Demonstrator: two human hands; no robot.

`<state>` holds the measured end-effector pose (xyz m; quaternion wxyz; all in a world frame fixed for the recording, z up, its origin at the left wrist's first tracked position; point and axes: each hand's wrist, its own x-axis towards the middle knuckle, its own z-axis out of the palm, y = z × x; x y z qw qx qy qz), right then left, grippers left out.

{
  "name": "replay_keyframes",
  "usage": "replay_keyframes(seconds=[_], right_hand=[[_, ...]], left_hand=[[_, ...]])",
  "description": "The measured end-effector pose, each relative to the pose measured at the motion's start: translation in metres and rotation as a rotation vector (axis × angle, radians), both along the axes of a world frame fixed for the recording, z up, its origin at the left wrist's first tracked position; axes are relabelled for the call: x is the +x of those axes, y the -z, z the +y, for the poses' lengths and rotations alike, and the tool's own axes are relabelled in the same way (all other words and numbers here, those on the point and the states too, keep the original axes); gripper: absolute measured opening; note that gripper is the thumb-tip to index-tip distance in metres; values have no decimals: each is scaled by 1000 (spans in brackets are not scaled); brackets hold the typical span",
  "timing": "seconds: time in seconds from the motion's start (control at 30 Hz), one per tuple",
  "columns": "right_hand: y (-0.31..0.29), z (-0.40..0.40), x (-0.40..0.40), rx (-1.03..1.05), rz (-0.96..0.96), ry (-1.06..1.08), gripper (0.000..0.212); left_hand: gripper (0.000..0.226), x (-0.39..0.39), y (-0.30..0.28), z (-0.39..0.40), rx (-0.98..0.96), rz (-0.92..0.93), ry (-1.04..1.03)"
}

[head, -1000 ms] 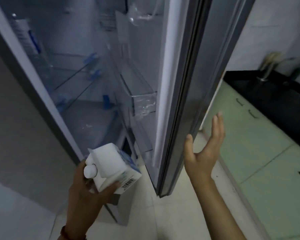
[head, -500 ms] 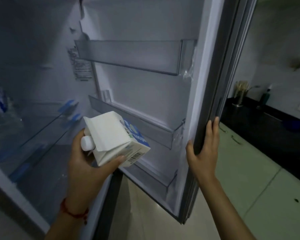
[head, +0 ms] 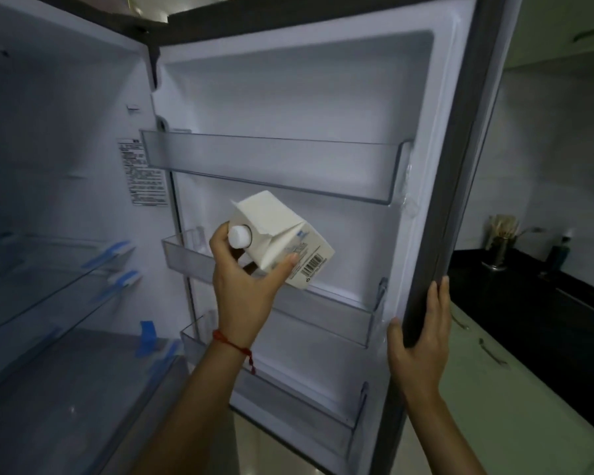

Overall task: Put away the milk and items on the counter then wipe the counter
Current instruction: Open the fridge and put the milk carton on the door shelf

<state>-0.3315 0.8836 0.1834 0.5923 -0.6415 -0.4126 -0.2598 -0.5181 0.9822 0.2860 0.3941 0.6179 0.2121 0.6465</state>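
Left hand (head: pixel 242 286) grips white cardboard milk carton (head: pixel 282 240) with round white screw cap, fingers wrapped round body. Right hand (head: pixel 419 341) clasps edge of grey fridge door (head: pixel 460 200). Since a moment ago carton risen from low beside fridge to front of middle clear plastic door shelf (head: pixel 323 310); placement looks imminent. Carton tilted, long axis slanting, cap end toward viewer and left, base toward door.

White milk carton (head: pixel 282 240), capped, tilted, gripped over middle door shelf (head: pixel 340 315).
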Motion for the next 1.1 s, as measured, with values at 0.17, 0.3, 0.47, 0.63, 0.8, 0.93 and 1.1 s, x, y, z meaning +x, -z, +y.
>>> replay_keyframes(seconds=[0.17,0.3,0.47,0.63,0.8,0.93,1.1], right_hand=[[1,9,17,26,18,-2,67],[0,12,22,24,35,-29,66],[0,11,20,20,47,-38,67],[3,7,15,30,18,-41,67],[6,3,4,25,-12,-32,67],[6,-2,-6,24,-32,-28,66],[7,-15,-16,60,-72,-30,56]], left_hand=[[66,39,-1,12,-7,80,-75],[77,54,13,22,11,212,-160],[90,60,27,22,64,397,-283],[81,59,33,4,151,412,-532],[36,61,58,-24,659,409,-472],[27,54,72,-26,755,526,-324],[27,31,73,-23,777,547,-246]])
